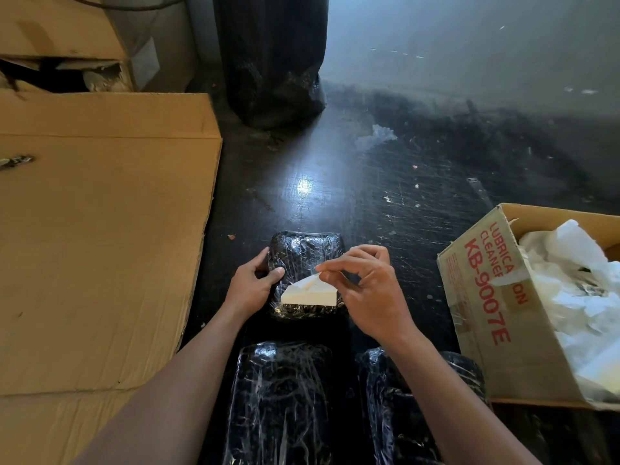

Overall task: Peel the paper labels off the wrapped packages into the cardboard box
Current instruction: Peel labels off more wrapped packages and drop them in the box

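Now right hand (372, 290) fingers pinch a curling white label (308, 295); left hand (250, 285) fingers clasp the crinkly black package (302, 250) at nine o'clock.

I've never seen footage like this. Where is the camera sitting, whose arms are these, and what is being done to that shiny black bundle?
There is no machine here. A person wears a wide-angle camera on the head, so the single picture looks down along their own arms. The left hand grips the side of a black wrapped package lying on the dark floor. The right hand pinches a corner of its white paper label, which is partly lifted. To the right stands an open cardboard box holding crumpled white paper. Two further packages lie nearer the person, and a big carton sits on the left.
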`<state>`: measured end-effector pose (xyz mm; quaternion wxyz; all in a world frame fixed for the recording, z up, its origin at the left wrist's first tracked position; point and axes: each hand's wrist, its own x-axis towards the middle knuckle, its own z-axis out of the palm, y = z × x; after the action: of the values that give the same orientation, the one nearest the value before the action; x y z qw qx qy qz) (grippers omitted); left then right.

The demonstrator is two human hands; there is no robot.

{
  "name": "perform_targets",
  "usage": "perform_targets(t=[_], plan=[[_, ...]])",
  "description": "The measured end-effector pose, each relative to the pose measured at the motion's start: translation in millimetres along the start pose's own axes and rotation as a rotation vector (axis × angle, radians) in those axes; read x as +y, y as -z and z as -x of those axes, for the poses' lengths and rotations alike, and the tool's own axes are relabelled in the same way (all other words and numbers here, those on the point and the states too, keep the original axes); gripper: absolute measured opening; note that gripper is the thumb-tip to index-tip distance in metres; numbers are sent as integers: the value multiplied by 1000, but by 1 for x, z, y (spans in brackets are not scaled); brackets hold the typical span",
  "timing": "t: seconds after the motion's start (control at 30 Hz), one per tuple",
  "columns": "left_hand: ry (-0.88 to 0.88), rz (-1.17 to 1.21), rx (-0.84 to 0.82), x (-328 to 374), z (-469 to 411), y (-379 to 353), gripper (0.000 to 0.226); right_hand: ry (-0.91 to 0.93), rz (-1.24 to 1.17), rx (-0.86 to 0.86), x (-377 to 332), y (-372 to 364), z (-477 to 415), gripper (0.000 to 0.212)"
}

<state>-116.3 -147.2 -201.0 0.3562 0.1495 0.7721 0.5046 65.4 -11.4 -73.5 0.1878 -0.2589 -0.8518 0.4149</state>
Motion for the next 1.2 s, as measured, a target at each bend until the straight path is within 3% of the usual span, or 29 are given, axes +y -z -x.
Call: perform_targets(t=[0.23,0.33,0.5,0.67,0.87,1.1,1.2], plan=[[-7,-42,18,0,-3,-2,88,26,-1,-13,-2,6,0,10],[-23,-65,17,7,1,-2,78,48,21,-11,-4,7,-1,10],[-32,-88,14,12,2,-5,76,75,-61,83,-29,24,4,15],[-28,-83,-49,17,2,1,92,188,84,124,-53,46,-26,16],[-19,-99,-37,23,8,-3,73,219,179,132,-43,43,-33,21],[57,-147,-29,30,10,6,77,212,277,119,-51,54,-35,41],[15,-263,16,49,19,10,74,236,265,155,-56,62,-30,24]])
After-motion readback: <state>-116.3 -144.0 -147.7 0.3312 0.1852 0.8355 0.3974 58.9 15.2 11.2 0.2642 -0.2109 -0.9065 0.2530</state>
